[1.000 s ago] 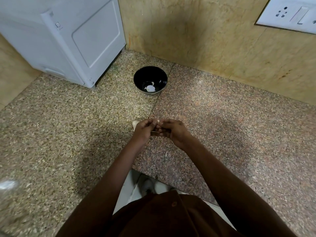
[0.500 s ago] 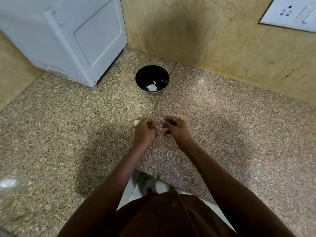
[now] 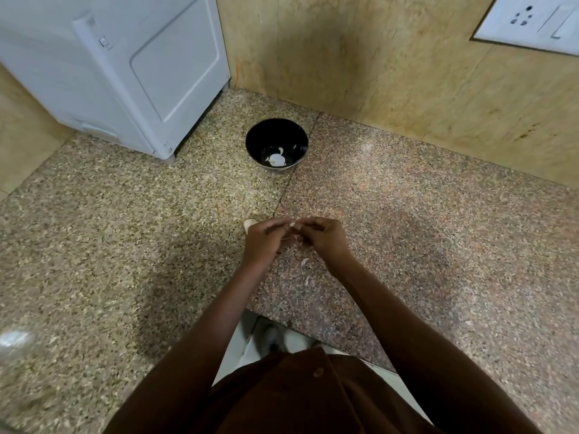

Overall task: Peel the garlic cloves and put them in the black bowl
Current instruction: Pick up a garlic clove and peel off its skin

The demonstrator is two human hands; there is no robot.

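Between both sets of curled fingertips, a garlic clove point(image 3: 294, 234), small, light, slick with papery skin, is being pinched by left hand point(image 3: 263, 242) and right hand point(image 3: 324, 238) over the worktop point(image 3: 407, 230), well short of the black bowl point(image 3: 277, 142); best gripping its ends.

A single wide-angle camera, worn on the person's head, looks forward and steeply down over a speckled stone surface point(image 3: 125, 245) in a corner. The person's own torso and both forearms fill the lower frame, close to the lens; the left hand point(image 3: 261, 242) and right hand point(image 3: 326, 239) meet near centre. Farther off, the black bowl point(image 3: 277, 133) and wall point(image 3: 376, 57) curve with lens distortion.
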